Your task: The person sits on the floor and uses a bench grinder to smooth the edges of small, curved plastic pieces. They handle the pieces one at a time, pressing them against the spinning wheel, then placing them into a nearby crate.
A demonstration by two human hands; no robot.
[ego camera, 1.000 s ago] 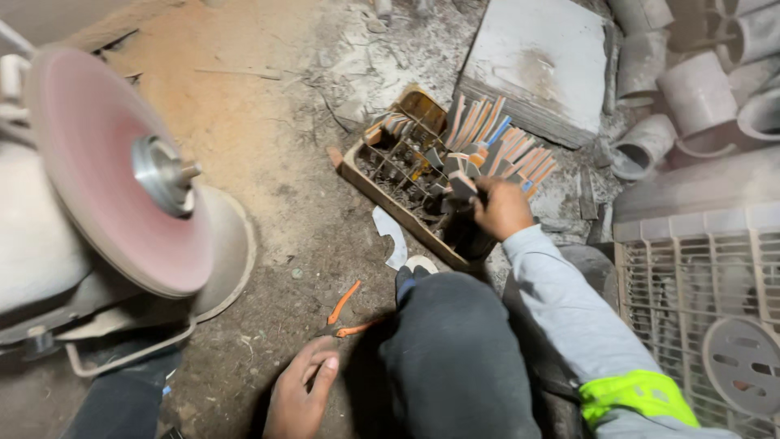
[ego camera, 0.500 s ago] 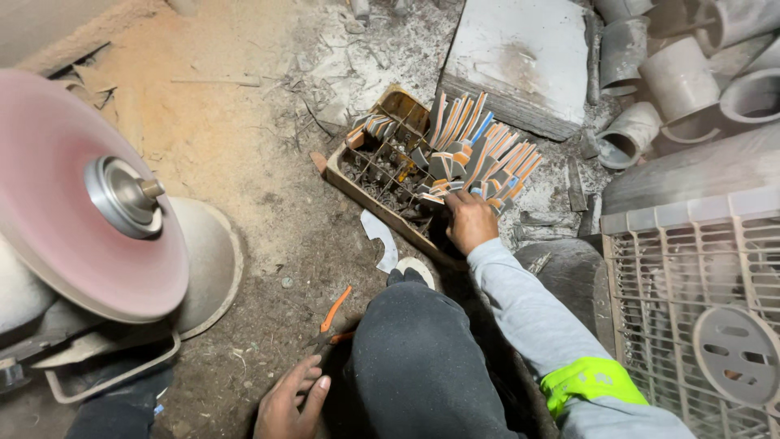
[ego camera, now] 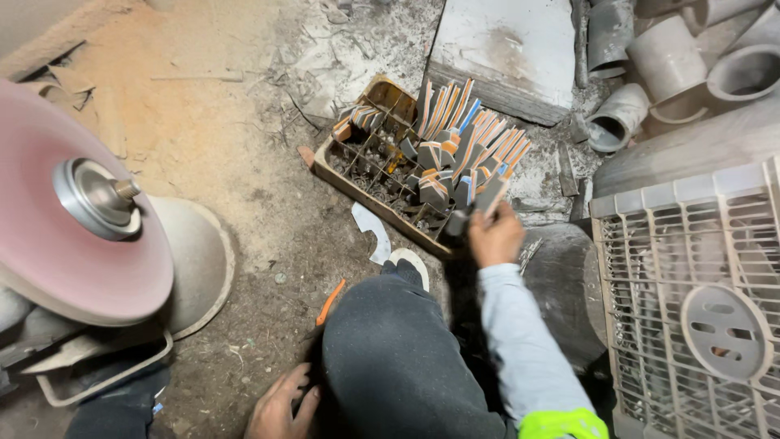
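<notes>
My right hand (ego camera: 496,237) reaches to the near right corner of a divided wooden box (ego camera: 341,172) on the dusty floor. Its fingers close on one of the thin flat grey pieces (ego camera: 490,197) with orange and blue edges. Several more such pieces (ego camera: 459,134) stand fanned in the box's right half, and the left compartments hold small dark bits. My left hand (ego camera: 280,405) rests on the floor beside my bent knee (ego camera: 398,358), fingers spread, holding nothing.
A large pink grinding disc (ego camera: 73,236) on a machine fills the left. A pale plastic crate (ego camera: 691,309) stands at right, grey pipe fittings (ego camera: 650,65) and a grey slab (ego camera: 512,49) behind the box. An orange strip (ego camera: 331,301) lies near my knee.
My right hand has slid along the box to its near right corner and taken hold of a flat piece. The view has shifted, and the left hand has stayed on the floor.
</notes>
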